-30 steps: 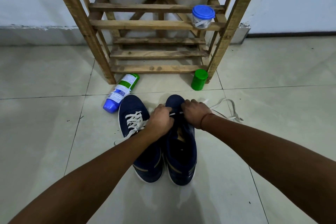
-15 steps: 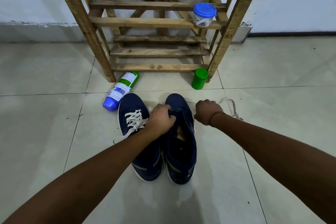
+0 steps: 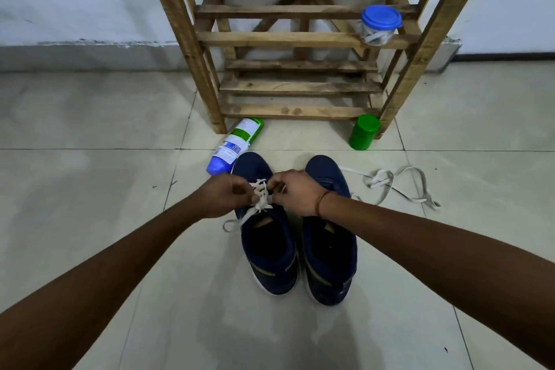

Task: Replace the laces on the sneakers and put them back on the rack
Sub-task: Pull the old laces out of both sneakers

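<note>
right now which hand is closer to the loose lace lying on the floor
Right. The right hand is on the loose lace's side, with the unlaced sneaker between them; the left hand is farther, beyond the threaded lace both hands pinch.

Pale glossy tiled floor (image 3: 75,189). Bears a wooden slatted rack (image 3: 300,39) at the wall, a clear blue-lidded plastic tub (image 3: 380,24) on its right-hand slat. Before the rack: a green-and-white bottle (image 3: 237,144) with blue cap on its side, a green cylindrical jar (image 3: 364,132) upright by the right front leg. Nearer: two navy fabric sneakers (image 3: 270,255) side by side, a loose white lace (image 3: 387,180) to their right.
</note>
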